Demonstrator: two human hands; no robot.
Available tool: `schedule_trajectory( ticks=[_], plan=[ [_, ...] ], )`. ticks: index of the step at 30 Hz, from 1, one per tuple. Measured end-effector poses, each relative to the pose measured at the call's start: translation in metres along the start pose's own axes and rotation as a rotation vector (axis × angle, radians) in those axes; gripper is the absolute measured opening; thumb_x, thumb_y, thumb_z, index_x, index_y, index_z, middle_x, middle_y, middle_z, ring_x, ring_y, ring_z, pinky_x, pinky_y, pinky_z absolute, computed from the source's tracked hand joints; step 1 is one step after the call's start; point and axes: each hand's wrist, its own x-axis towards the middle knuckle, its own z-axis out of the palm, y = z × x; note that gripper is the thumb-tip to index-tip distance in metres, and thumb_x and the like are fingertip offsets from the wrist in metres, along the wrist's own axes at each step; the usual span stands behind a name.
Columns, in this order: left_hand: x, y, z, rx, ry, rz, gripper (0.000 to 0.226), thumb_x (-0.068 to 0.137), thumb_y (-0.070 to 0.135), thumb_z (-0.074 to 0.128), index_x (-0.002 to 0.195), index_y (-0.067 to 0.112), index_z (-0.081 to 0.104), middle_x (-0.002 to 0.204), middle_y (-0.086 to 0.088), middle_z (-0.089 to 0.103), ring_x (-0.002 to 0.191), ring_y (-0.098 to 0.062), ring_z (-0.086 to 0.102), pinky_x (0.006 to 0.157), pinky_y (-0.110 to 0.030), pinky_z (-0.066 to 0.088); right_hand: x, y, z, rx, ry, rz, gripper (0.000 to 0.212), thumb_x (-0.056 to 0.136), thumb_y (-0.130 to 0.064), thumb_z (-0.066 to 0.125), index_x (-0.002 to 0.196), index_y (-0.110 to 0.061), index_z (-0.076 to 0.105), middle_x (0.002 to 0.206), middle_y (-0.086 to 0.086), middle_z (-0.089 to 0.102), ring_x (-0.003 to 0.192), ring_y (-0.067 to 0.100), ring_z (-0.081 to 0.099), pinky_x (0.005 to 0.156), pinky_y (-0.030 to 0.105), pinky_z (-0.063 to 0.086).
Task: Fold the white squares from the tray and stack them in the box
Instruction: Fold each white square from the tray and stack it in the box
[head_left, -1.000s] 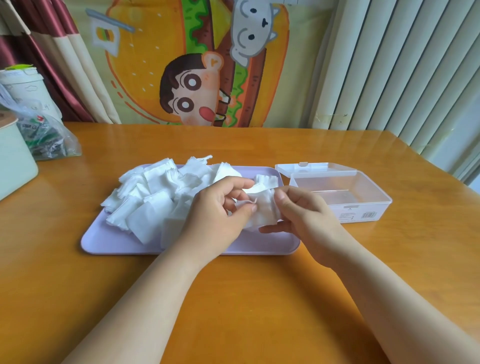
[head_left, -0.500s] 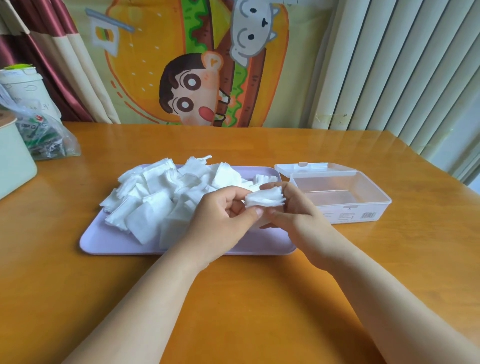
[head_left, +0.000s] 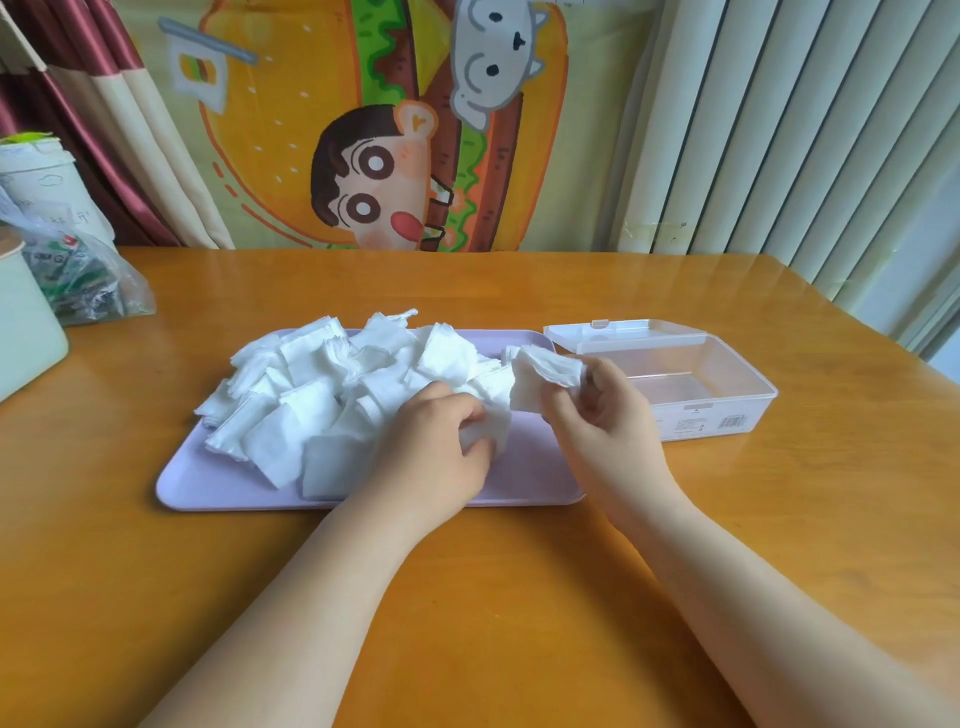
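Folded square (head_left: 545, 371) pinched in right hand (head_left: 597, 421) — light, limp, liable to unfold; hold across crease. The left hand (head_left: 434, 441) grips another square (head_left: 496, 415).

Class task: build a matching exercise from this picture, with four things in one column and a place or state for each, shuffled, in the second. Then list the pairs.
1 tray
2 box
3 right hand
4 plastic bag

a far left of the table
b holds a white square
c lilac, under the pile of white squares
d clear, lid open, beside the tray

Pairs: 1-c, 2-d, 3-b, 4-a
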Motion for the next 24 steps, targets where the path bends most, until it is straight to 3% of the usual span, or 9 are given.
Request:
schedule_trajectory(
  ticks=[2,6,10,12,15,17,19,22,24],
  plan=[
    [0.001,0.002,0.002,0.022,0.002,-0.001,0.012,0.088,0.031,0.074,0.096,0.021,0.074,0.1,0.008,0.055,0.083,-0.014,0.06,0.079,-0.036,0.054,-0.002,0.005,0.004,-0.024,0.002,-0.025,0.024,0.099,-0.013,0.061,0.083,-0.029,0.054,0.059,-0.015,0.043,0.055,0.005,0.04,0.055,0.014,0.034],
    [0.002,0.002,0.006,0.047,0.019,-0.03,0.034,0.08,0.048,0.083,0.1,0.022,0.072,0.105,0.011,0.05,0.087,-0.012,0.058,0.079,-0.032,0.052,-0.001,0.013,0.009,-0.021,0.038,-0.041,0.014,0.099,-0.013,0.062,0.1,-0.026,0.063,0.061,-0.016,0.049,0.057,0.005,0.045,0.058,0.014,0.037],
    [0.004,0.0,0.007,0.042,0.111,0.0,0.016,0.094,0.031,0.071,0.097,0.016,0.068,0.112,0.007,0.05,0.084,-0.018,0.063,0.078,-0.04,0.056,0.001,0.017,0.01,-0.013,0.04,-0.059,0.009,0.1,-0.017,0.062,0.104,-0.024,0.066,0.067,-0.006,0.054,0.061,0.007,0.048,0.06,0.016,0.039],
    [0.005,-0.002,0.006,0.064,0.127,-0.008,0.016,0.095,0.019,0.066,0.111,0.016,0.065,0.122,0.004,0.051,0.086,-0.023,0.064,0.08,-0.044,0.055,0.001,0.018,0.011,-0.01,0.027,-0.062,0.009,0.1,-0.018,0.062,0.104,-0.024,0.066,0.069,-0.004,0.054,0.062,0.008,0.049,0.06,0.018,0.04],
    [0.006,-0.002,0.005,0.098,0.051,-0.068,0.048,0.094,0.02,0.064,0.14,0.024,0.053,0.134,0.004,0.051,0.099,-0.024,0.062,0.089,-0.042,0.053,0.0,0.017,0.012,0.02,0.025,-0.047,0.012,0.098,-0.02,0.064,0.109,-0.025,0.067,0.065,-0.016,0.051,0.062,0.006,0.048,0.061,0.014,0.039],
    [0.007,-0.002,0.004,0.085,0.032,-0.083,0.053,0.093,0.023,0.064,0.143,0.027,0.051,0.132,0.007,0.051,0.101,-0.021,0.059,0.09,-0.04,0.053,0.001,0.017,0.012,0.018,0.039,-0.05,0.012,0.098,-0.02,0.065,0.108,-0.027,0.066,0.064,-0.019,0.052,0.062,0.005,0.048,0.062,0.013,0.04],
    [0.007,-0.003,0.003,0.036,0.021,-0.107,0.045,0.089,0.025,0.066,0.133,0.031,0.059,0.122,0.013,0.051,0.101,-0.016,0.058,0.088,-0.036,0.052,0.001,0.017,0.012,0.011,0.055,-0.055,0.01,0.098,-0.02,0.065,0.105,-0.027,0.065,0.065,-0.018,0.051,0.062,0.005,0.048,0.062,0.015,0.039],
    [0.005,-0.001,0.003,-0.007,0.05,-0.089,0.011,0.086,0.024,0.07,0.091,0.033,0.069,0.106,0.017,0.052,0.089,-0.007,0.059,0.078,-0.03,0.051,0.002,0.017,0.014,0.011,0.057,-0.051,0.008,0.099,-0.021,0.063,0.105,-0.026,0.064,0.064,-0.015,0.051,0.061,0.005,0.048,0.06,0.015,0.04],
    [0.005,-0.004,0.005,-0.04,0.079,-0.062,0.011,0.086,0.022,0.071,0.083,0.032,0.069,0.103,0.015,0.052,0.082,-0.003,0.059,0.075,-0.031,0.053,0.001,0.016,0.015,0.012,0.063,-0.058,0.011,0.1,-0.019,0.062,0.107,-0.028,0.062,0.064,-0.016,0.051,0.06,0.005,0.049,0.06,0.015,0.04]
  ],
)
